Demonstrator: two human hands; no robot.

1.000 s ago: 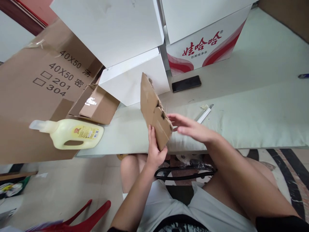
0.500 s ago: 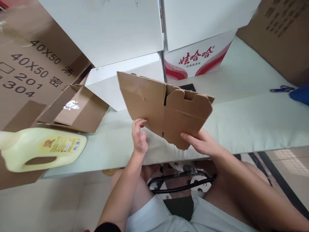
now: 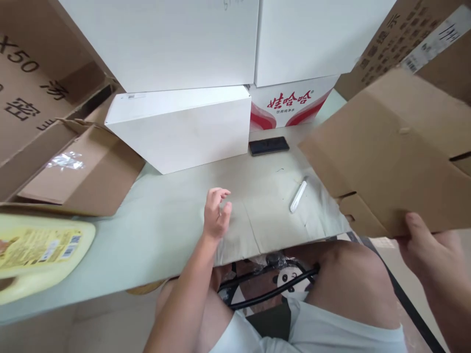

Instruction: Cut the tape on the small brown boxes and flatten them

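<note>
A white box [image 3: 180, 135] is standing on the pale surface [image 3: 165, 225], beyond the left grip [image 3: 216, 214], which is hovering half-curled, holding nothing. The right grip [image 3: 429, 247] is clamping the cardboard [image 3: 382, 162] by its near edge. Compared with earlier, the cardboard is sitting farther right, exposing the phone [image 3: 269, 146] and knife [image 3: 298, 196] between both grips.

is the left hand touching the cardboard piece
Apart: the head view shows the left hand over the pale surface, with a wide gap and the white cutter between it and the cardboard piece, which the right hand holds.
</note>
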